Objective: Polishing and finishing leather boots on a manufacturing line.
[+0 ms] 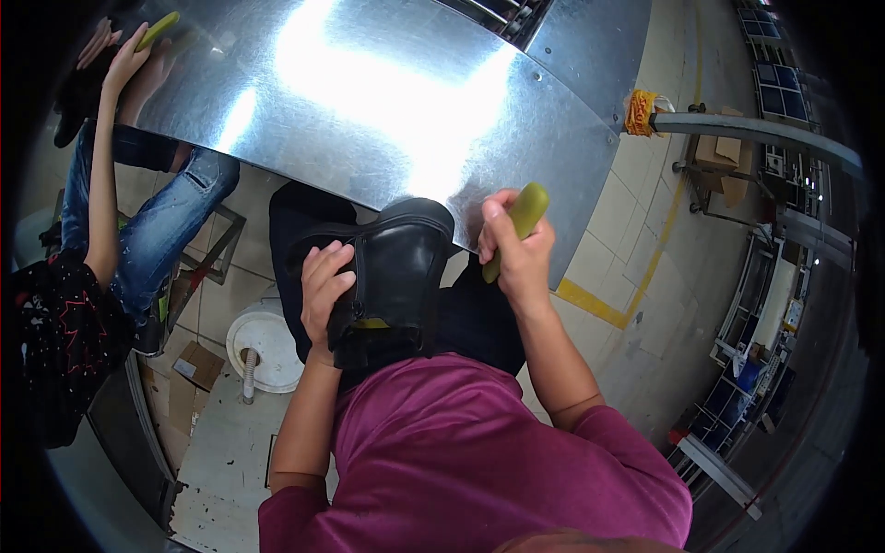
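A black ankle boot (406, 263) lies across my lap, its opening toward my body and a bit of yellow showing inside. A zip-like seam runs along its side. My left hand (325, 288) is closed round the boot's left side, fingers over the seam. To the right of the boot, my right hand (518, 247) grips an olive-green, rounded oblong bar (528, 210), held tilted and apart from the boot. What the bar is made of, I cannot tell.
A shiny metal table (369, 120) stands ahead of my knees. At the left sits another person (152, 207) holding a similar green bar (159, 30). A round white lid-like piece (277, 364) is beside my left arm. A metal rail (737, 127) with yellow wrapping juts at the right.
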A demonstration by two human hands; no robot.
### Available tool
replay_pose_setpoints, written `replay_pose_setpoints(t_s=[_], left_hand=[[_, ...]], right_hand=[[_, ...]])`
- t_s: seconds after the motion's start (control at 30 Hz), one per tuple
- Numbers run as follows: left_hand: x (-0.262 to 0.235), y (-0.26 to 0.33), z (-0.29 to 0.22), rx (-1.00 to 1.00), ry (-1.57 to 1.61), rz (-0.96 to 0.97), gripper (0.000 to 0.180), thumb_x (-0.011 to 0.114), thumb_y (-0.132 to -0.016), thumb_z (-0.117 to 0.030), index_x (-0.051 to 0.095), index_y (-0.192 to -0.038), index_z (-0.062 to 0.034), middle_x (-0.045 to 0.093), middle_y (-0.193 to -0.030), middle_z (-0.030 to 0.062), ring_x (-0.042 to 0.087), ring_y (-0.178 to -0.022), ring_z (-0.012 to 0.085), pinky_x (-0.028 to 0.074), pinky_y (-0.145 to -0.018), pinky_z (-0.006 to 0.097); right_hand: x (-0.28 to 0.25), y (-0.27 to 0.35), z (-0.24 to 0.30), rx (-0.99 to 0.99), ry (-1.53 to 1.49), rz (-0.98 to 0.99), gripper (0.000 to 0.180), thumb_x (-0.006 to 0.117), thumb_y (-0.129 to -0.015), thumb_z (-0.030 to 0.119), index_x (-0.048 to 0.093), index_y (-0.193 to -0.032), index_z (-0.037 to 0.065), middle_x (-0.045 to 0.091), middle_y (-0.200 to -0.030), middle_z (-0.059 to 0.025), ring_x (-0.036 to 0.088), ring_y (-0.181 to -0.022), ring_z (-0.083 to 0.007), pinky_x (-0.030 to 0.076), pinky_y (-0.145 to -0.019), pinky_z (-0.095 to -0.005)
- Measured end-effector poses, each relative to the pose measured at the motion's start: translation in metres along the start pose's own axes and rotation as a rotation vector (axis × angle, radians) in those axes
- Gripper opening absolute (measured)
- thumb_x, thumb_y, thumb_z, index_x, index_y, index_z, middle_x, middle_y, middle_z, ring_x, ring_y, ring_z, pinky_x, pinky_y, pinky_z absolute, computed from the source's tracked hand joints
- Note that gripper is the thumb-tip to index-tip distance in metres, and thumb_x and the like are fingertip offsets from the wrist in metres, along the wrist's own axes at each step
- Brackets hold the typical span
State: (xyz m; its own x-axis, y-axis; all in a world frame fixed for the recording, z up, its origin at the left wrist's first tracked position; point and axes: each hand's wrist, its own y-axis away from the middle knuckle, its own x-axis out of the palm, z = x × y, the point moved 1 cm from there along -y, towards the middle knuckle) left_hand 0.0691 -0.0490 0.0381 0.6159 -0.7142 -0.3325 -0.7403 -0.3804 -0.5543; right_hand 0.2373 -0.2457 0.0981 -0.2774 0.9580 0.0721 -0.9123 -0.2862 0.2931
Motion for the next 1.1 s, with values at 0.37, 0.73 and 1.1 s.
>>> replay_pose_setpoints(t_s=[0.37, 0.73, 1.1], left_hand=[[0.002, 0.008, 0.006, 0.026, -0.008, 0.001, 0.031, 0.059, -0.103, -0.030, 0.053, -0.121, -0.0063, 0.066, -0.130, 0.0233, 0.065, -0.121, 0.0398, 0.042, -0.112, 0.057], [0.001, 0.007, 0.014, 0.008, -0.017, 0.042, 0.033, 0.056, -0.104, -0.033, 0.051, -0.125, -0.0074, 0.064, -0.134, 0.0221, 0.061, -0.127, 0.0396, 0.036, -0.116, 0.058], [-0.003, 0.008, 0.021, -0.026, -0.156, 0.159, 0.034, 0.054, -0.105, -0.036, 0.054, -0.125, -0.0077, 0.065, -0.135, 0.0200, 0.060, -0.129, 0.0378, 0.033, -0.118, 0.058]], right_hand=[[0.003, -0.001, -0.011, -0.004, 0.158, -0.027, 0.015, 0.070, -0.100, 0.016, 0.064, -0.105, 0.002, 0.057, -0.068, 0.0028, 0.050, -0.052, -0.0041, 0.039, -0.046, -0.0220], [0.001, -0.012, -0.003, 0.091, -0.310, 0.018, 0.015, 0.066, -0.101, 0.016, 0.060, -0.105, 0.003, 0.048, -0.063, 0.0002, 0.046, -0.048, -0.0081, 0.038, -0.044, -0.0238], [0.054, -0.047, 0.038, 0.048, -0.549, 0.196, 0.010, 0.059, -0.104, 0.019, 0.055, -0.103, 0.010, 0.040, -0.062, -0.0002, 0.043, -0.047, -0.0109, 0.037, -0.043, -0.0265]])
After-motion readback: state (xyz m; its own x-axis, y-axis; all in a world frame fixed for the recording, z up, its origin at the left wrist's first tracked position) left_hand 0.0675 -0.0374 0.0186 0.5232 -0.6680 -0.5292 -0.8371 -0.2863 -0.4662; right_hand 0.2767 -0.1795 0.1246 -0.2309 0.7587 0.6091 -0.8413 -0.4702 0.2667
